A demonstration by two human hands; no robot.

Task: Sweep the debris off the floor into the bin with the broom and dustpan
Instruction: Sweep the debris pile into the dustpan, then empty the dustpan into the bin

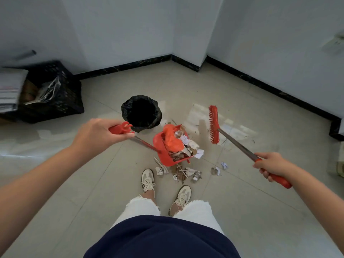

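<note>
My left hand (96, 134) grips the red handle of the red dustpan (163, 156), which sits on the tiles just right of the bin and holds an orange plastic bag, crumpled paper and scraps. My right hand (271, 165) holds the red grip of the broom; its red bristle head (213, 124) is lifted to the right of the dustpan. A bin (140, 112) lined with a black bag stands open beyond the dustpan. Loose debris (188, 173), paper bits and sticks, lies on the floor between the dustpan and my shoes.
A black plastic crate (59, 97) with papers stands against the wall at the left. White walls with a black skirting (130, 66) close the corner behind the bin. My two shoes (148, 180) stand just near the debris.
</note>
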